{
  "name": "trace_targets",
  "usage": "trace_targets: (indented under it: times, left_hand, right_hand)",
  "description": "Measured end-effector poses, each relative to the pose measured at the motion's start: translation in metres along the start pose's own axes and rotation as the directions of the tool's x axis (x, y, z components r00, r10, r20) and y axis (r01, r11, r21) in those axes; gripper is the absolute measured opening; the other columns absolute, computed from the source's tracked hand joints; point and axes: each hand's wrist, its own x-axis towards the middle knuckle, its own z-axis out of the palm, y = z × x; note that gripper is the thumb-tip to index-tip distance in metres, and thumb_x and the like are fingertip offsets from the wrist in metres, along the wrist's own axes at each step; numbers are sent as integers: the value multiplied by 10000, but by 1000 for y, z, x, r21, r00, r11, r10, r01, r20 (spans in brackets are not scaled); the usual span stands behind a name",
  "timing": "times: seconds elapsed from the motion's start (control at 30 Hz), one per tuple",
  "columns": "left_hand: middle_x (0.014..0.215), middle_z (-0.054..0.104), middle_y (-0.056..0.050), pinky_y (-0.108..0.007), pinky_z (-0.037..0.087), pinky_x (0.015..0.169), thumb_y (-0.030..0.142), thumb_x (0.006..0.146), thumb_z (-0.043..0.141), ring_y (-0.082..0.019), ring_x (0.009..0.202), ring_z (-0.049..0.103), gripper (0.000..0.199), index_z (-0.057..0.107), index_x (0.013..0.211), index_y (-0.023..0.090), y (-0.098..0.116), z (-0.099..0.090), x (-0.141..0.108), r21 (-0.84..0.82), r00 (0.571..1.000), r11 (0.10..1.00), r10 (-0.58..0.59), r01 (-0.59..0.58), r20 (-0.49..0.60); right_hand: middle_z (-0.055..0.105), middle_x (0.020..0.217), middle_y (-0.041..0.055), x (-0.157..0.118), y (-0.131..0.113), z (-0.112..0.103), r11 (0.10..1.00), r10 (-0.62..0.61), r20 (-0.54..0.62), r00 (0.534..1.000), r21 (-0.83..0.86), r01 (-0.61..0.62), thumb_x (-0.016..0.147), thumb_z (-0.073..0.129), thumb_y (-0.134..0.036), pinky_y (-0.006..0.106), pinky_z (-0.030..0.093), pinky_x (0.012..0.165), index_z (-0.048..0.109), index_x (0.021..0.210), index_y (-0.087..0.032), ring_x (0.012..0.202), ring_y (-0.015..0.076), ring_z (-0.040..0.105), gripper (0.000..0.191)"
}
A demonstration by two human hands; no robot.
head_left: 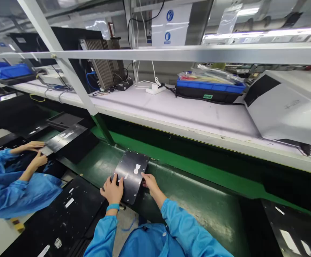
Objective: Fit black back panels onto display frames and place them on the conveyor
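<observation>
A dark, flat rectangular panel (134,187) with screws along its edges and white labels on its face lies in front of me over the green conveyor belt. My left hand (113,191) grips its left edge, fingertips and thumb resting on the top face near a small label. At the opposite edge, my right hand (150,184) pinches the panel, thumb on top and the other fingers partly hidden beneath. A blue band (113,206) circles my left wrist.
On the left, a co-worker's hands (34,157) touch a shiny metal plate (65,137). Black panels (75,210) are stacked at my left. Another dark unit (286,228) sits on the belt at right. The white shelf (171,107) ahead carries a blue tray (211,85) and a power strip (155,89).
</observation>
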Motion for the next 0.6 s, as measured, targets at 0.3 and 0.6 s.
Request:
trace_targets:
  times: [0.3, 0.6]
  left_hand:
    - [1491, 601, -151, -577, 482, 1025, 446, 998, 504, -403, 1241, 575, 497, 699, 1379, 194, 10, 8, -34, -139, 995, 987, 84, -75, 55]
    - [1456, 566, -208, -554, 381, 1180, 557, 922, 539, -398, 1392, 488, 617, 691, 1380, 174, 74, 29, -121, -567, 850, 806, 409, -167, 331]
  right_hand:
    - [708, 734, 20, -10, -10, -31, 994, -60, -113, 992, -100, 48, 741, 840, -593, 252, 422, 566, 699, 876, -191, 672, 187, 642, 447]
    - [768, 799, 104, -93, -14, -151, 979, -180, -217, 959, 52, 196, 740, 721, -730, 324, 501, 676, 764, 887, -154, 767, 283, 722, 596]
